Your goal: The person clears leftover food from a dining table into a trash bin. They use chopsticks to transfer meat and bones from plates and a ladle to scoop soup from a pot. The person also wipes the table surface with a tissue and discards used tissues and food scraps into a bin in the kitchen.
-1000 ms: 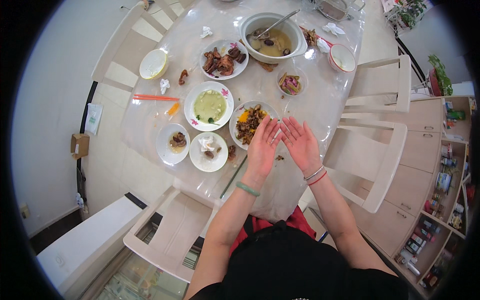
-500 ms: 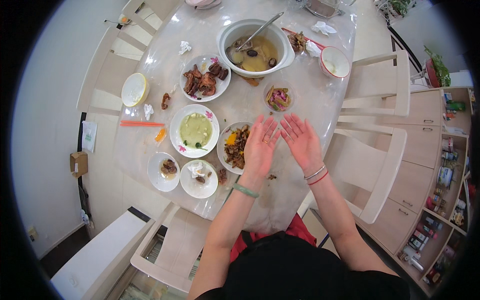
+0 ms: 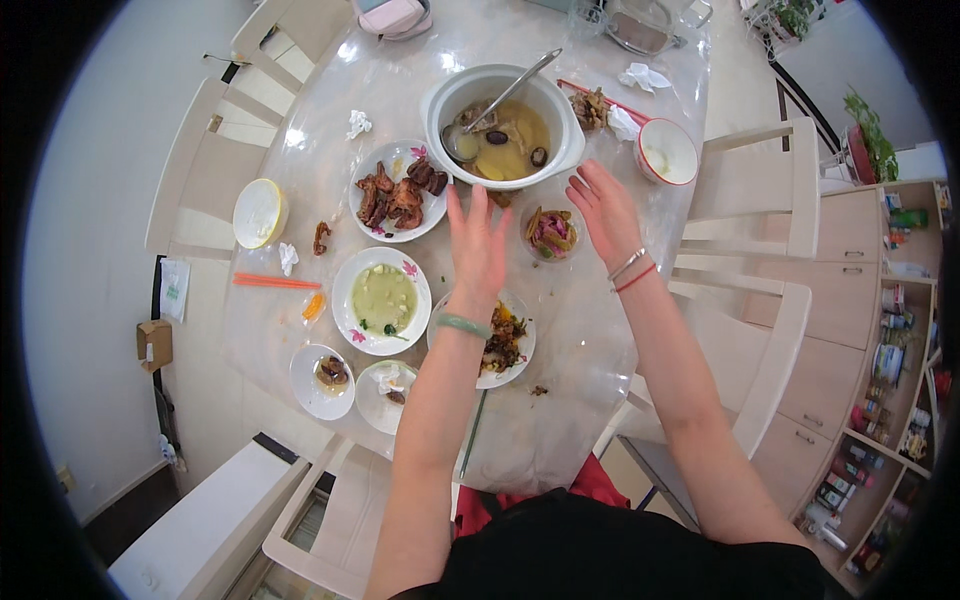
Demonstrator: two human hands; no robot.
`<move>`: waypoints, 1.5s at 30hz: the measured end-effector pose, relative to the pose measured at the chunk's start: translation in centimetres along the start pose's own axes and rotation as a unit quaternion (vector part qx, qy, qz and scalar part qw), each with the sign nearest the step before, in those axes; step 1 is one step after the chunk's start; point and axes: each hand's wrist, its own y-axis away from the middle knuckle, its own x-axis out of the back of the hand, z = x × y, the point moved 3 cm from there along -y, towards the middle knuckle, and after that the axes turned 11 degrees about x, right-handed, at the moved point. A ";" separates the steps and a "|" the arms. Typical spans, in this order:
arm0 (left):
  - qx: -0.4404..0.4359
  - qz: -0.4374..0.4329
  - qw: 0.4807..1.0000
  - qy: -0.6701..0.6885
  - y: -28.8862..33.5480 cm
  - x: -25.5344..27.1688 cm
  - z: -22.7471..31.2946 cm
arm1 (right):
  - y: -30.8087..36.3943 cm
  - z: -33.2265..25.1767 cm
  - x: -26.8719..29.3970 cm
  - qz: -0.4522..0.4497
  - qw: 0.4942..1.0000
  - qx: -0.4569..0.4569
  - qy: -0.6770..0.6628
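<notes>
My left hand (image 3: pixel 478 250), a jade-green bangle (image 3: pixel 464 326) on its wrist, reaches palm down with fingers spread just below the white soup pot (image 3: pixel 575 150). My right hand (image 3: pixel 610 215) is near the pot's lower right side, fingers extended and nothing in them. In the pot is a clear broth with dark round pieces and a metal ladle (image 3: pixel 515 88) leaning on the rim. Between my hands stands a small clear bowl of pink and green pickled vegetables (image 3: pixel 551 234). My left forearm partly hides a plate of dark stir-fried food (image 3: pixel 507 338).
Left of my arm are a plate of browned meat (image 3: pixel 405 200), a plate of green soup (image 3: pixel 383 300) and small bowls with scraps. Orange chopsticks (image 3: pixel 277 281) lie near a yellow-rimmed bowl (image 3: pixel 260 213). A red-rimmed bowl (image 3: pixel 667 151) stands right of the pot. Chairs flank the table.
My hands were together, palms up, beside the stir-fry plate. They have now parted and moved forward toward the pot, the left turned palm down. The view has shifted slightly.
</notes>
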 end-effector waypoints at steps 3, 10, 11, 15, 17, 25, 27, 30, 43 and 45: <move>-0.005 0.031 1.000 -0.001 -2.1 0.0 0.5 | -2.7 0.5 -0.8 -0.035 0.999 -0.026 0.017; -0.008 0.074 0.996 -0.052 -3.8 -1.0 0.6 | -4.0 1.8 -2.5 0.010 0.996 -0.057 0.075; -0.008 0.083 0.995 -0.054 -3.6 -1.2 0.5 | -4.1 1.9 -2.5 0.012 0.994 -0.060 0.085; -0.009 0.093 0.994 -0.055 -3.7 -1.2 0.4 | -5.2 2.2 -2.2 0.004 0.991 -0.063 0.122; -0.004 0.089 0.994 -0.058 -3.8 -1.2 0.4 | -5.7 2.4 -1.6 0.002 0.988 -0.058 0.140; -0.027 0.080 0.994 -0.062 -3.4 -0.7 1.2 | -4.2 0.8 -3.6 0.011 0.983 -0.018 0.182; -0.041 0.076 0.995 -0.057 -2.2 -1.3 1.3 | -3.4 -0.1 -3.6 0.028 0.981 -0.012 0.191; -0.061 0.085 0.993 -0.061 0.8 -2.5 2.1 | -1.2 -1.8 -4.2 0.004 0.985 0.004 0.173; 0.045 0.037 0.998 0.005 14.5 3.7 -0.5 | 14.4 -5.0 -2.7 -0.014 0.975 -0.013 0.222; 0.051 0.039 0.998 -0.024 17.1 3.6 -0.3 | 16.6 -4.9 -2.0 -0.012 0.977 -0.032 0.210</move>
